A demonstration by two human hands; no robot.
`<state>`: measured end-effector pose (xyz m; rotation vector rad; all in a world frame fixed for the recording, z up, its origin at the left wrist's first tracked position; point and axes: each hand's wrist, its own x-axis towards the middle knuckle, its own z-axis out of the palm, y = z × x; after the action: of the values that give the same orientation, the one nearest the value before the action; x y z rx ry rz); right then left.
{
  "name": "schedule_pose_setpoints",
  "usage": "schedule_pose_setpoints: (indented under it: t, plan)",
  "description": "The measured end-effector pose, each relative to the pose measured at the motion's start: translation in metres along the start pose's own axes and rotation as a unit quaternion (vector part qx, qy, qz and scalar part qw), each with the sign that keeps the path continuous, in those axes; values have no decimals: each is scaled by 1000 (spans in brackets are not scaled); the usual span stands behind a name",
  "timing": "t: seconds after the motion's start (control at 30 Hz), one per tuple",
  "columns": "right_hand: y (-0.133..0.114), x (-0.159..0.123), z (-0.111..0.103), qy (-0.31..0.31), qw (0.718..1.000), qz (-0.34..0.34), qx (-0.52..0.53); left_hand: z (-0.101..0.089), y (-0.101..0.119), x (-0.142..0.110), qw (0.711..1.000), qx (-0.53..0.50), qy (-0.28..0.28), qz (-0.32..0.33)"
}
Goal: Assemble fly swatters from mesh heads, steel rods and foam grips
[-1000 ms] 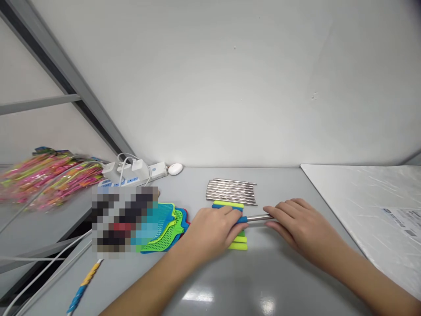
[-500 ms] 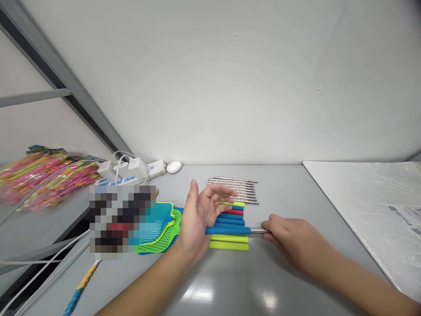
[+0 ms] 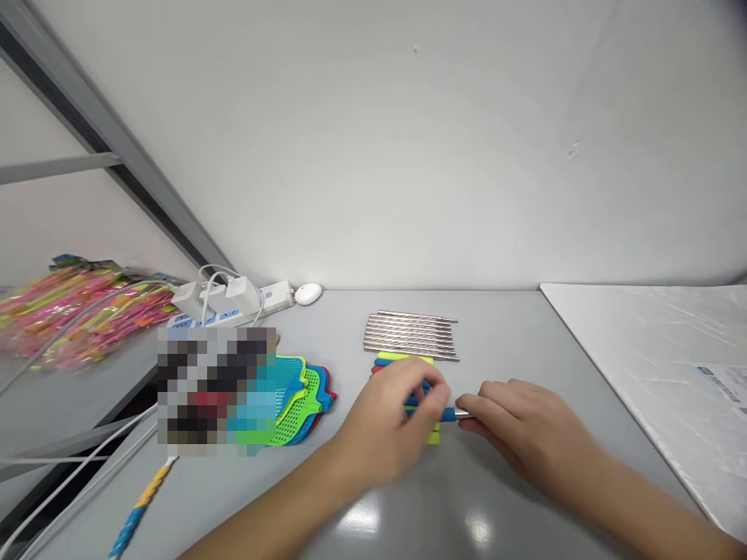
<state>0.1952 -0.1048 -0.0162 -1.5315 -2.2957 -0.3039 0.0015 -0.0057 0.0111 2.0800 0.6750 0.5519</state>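
Observation:
My left hand [image 3: 385, 424] is closed, its fingers and thumb curled round a blue handle tube [image 3: 448, 414]. A metal rod [image 3: 463, 414] sticks out of the tube's right end, pinched between the thumb and fingers of my right hand [image 3: 528, 424]. Behind and beneath my left hand lie more handle tubes, blue, red and yellow-green [image 3: 433, 438], mostly covered by it. A bundle of bare metal rods [image 3: 408, 336] rests further back. To the left are stacked fly swatter heads [image 3: 300, 404] in blue, green and red, partly pixelated.
Left of the swatter heads runs a power strip [image 3: 233, 317] with white plugs and cables, near a white mouse-like object [image 3: 308, 293]. Bagged pink and yellow items [image 3: 87, 315] lie at far left. A white wrapped board [image 3: 642, 365] covers the table's right side.
My left hand has gone from spread fingers, palm facing right, to curling over the blue tube, shifting right. My right hand stays pinched on the rod, slightly further left.

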Motion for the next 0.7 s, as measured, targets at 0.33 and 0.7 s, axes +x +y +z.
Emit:
schedule_pose_setpoints:
  t: [0.33, 0.7]
  plan:
    - [12, 4, -11, 271, 946, 161, 72, -16, 9, -6, 978, 204, 22, 41]
    - [-41, 60, 28, 26, 988, -128, 82, -103, -26, -108, 945, -84, 296, -109]
